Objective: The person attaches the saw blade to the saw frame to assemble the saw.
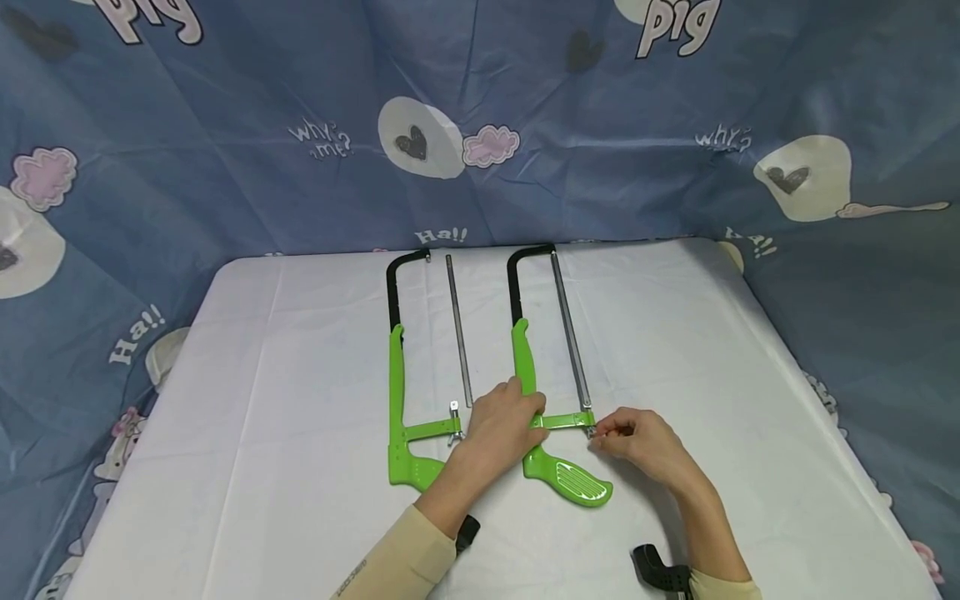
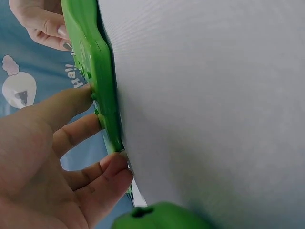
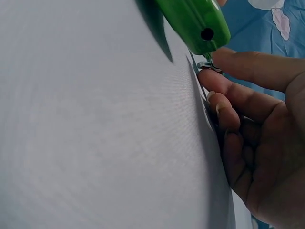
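My left hand grips green saw; 2nd saw, loose blade at its 9 o'clock. My right hand pinches wing nut at left's 3 o'clock.

On the table, one saw lies just left of the frame's centre, a second saw just right, a blade between.

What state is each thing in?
Left saw: lying flat, bladeless
Loose blade: detached, lying between the saws
Right saw: bladed, held
Fitted blade: spanning right saw's frame; tension unclear
Right saw's wing nut: pinched, tightness unclear
Left hand: holding right saw
Right hand: pinching that nut
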Motion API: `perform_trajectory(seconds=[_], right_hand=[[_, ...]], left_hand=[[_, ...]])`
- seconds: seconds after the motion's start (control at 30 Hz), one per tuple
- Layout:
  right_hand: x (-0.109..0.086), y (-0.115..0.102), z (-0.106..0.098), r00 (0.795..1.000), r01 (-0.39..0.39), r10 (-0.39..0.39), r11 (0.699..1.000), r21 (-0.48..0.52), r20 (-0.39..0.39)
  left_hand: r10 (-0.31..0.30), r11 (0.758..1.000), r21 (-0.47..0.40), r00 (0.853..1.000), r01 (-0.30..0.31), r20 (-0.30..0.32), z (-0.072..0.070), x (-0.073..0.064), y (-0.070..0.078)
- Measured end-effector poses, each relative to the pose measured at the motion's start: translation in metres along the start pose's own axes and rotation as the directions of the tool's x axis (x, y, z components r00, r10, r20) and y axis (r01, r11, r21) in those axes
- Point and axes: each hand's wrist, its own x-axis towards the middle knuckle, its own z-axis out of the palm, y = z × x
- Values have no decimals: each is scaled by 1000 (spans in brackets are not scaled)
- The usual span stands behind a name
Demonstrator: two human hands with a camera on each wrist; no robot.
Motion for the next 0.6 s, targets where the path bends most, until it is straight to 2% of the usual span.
perform_trajectory(seconds=[0.3,0.6], right_hand=[[1,-1,-2,1000,0,0,1000,8,20],[2,-4,-2,999,-47,47,998,-36,7]], left_hand=[[-3,1000,5,1000,3,9,0,1,1],[-6,1000,11,1000,5,17,0,1,1]])
